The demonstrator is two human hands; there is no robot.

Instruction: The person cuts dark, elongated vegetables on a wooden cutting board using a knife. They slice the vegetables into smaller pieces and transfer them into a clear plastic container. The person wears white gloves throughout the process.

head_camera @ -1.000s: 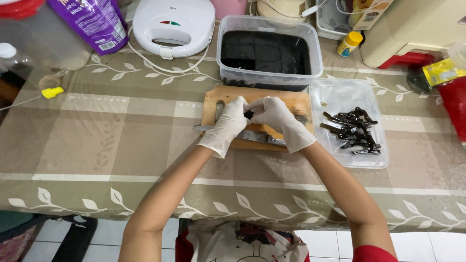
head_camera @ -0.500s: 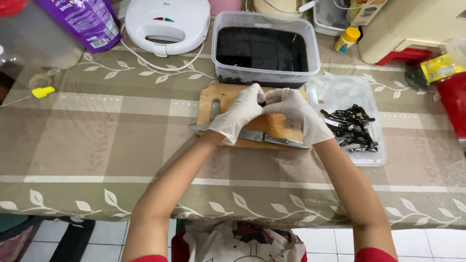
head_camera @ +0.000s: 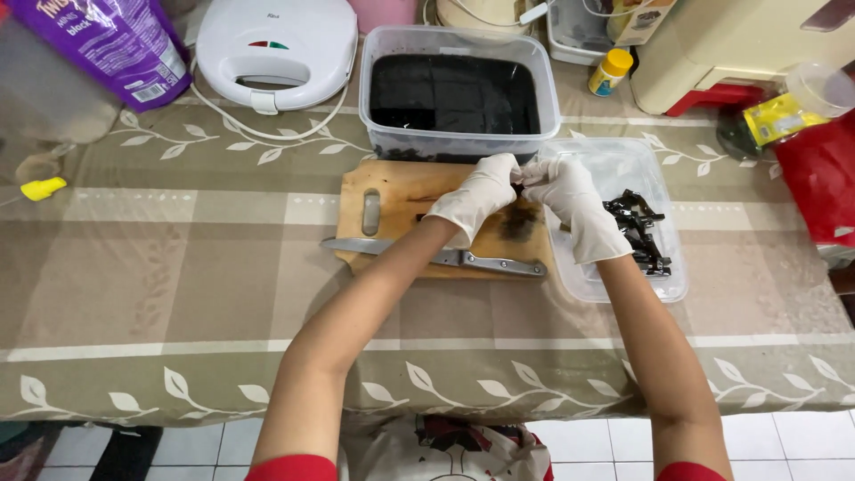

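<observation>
Beige cloth with a white leaf pattern is covering the table (head_camera: 178,294), and white floor tiles are showing below its near edge. Near the middle of it a wooden cutting board (head_camera: 401,191) is lying, stained dark in places, with a steel knife (head_camera: 436,255) resting flat along its near edge, blade pointing left.

Above the far right corner of the board, both gloved hands are meeting fingertip to fingertip. The left hand (head_camera: 476,196) is reaching in from the left and the right hand (head_camera: 574,207) from the right, each in a white glove, and between their pinched fingertips a small dark piece (head_camera: 518,181) is being held, mostly hidden by the gloves. The piece is hanging in the air just over the gap between the board and the clear shallow tray (head_camera: 650,276) to the right, touching neither. Both hands are closing on it rather than spreading; what shape the piece has cannot be told.

In that tray a heap of thin black strips (head_camera: 637,230) is lying just beside the right wrist. Behind the board a clear plastic tub (head_camera: 459,93) is sitting filled with a smooth black mass. Farther left a white sandwich press (head_camera: 274,43) is standing with its cord trailing across the cloth, next to a purple pouch (head_camera: 111,44). A small yellow bottle (head_camera: 611,71) is standing to the right of the tub.
</observation>
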